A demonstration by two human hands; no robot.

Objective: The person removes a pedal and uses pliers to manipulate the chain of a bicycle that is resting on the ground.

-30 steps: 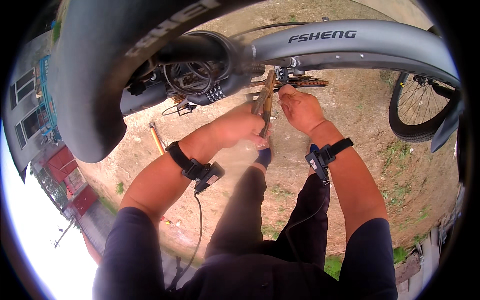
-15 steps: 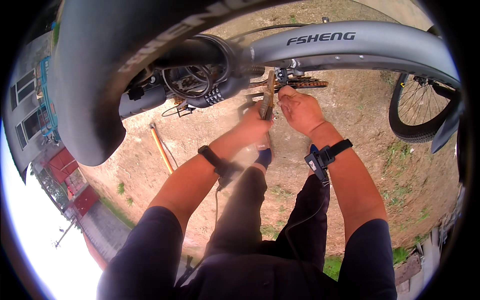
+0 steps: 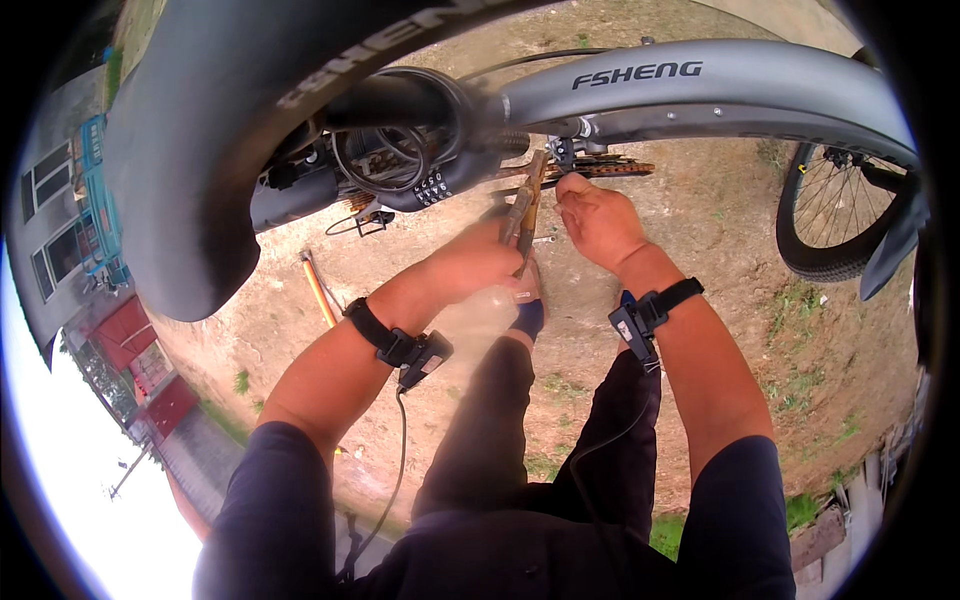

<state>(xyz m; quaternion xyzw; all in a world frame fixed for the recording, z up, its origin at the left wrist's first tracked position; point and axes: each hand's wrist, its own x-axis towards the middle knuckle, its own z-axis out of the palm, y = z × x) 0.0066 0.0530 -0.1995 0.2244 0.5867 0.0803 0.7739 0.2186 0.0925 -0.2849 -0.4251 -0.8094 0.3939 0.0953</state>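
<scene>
A grey bicycle frame (image 3: 750,88) spans the top of the head view. My left hand (image 3: 475,262) is closed around a long, rusty plier-like tool (image 3: 530,205), its far end slanting up beside the black clamp (image 3: 563,152) under the frame. My right hand (image 3: 600,222) is closed in a pinch just below that clamp; whatever lies between its fingers is hidden. Behind the hands shows a rusty chainring (image 3: 625,168). A small metal piece (image 3: 543,239) lies between the hands, near my foot.
The dark saddle (image 3: 165,200) looms large at the left. A coiled cable lock (image 3: 432,187) hangs beside it. The spoked wheel (image 3: 835,215) stands at the right. An orange-handled tool (image 3: 318,288) lies on the dirt ground (image 3: 720,280).
My left hand has moved left and toward me, tilting the plier-like tool more. My right hand stays in place. The saddle has shifted slightly.
</scene>
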